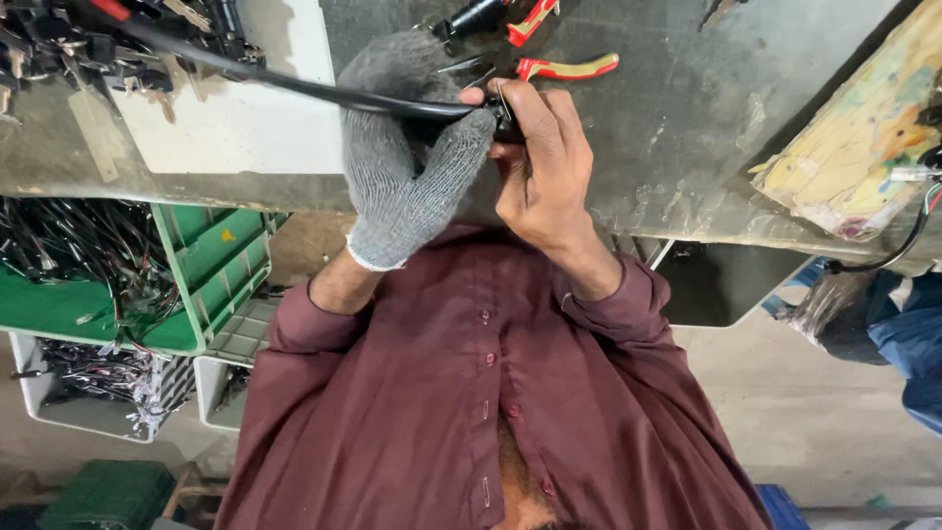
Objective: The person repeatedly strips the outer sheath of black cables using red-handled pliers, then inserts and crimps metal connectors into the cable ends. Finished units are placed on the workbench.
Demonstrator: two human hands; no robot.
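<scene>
Maroon shirt point(471, 393) fills the lower frame, worn by the person looking down over a grey bench point(677, 128). Left hand point(407, 167), in a grey knit glove, is wrapped shut around a black cable point(294, 86) that runs up-left toward a heap of connectors point(88, 39). Right hand point(545, 162), bare, has its fingers pinched together on the cable's dark end piece point(502, 123), just beside the gloved thumb. Red-handled pliers point(569, 67) lie on the bench just beyond the hands. A green crate point(211, 265) of wire looms sits below the bench edge at left.

Likely risks: the bare fingertips could slip or be nicked on the end piece, since only the left hand is protected; pulling hard on the cable may drag the connectors off the bench; the small end piece, if dropped, could fall past the edge.
</scene>
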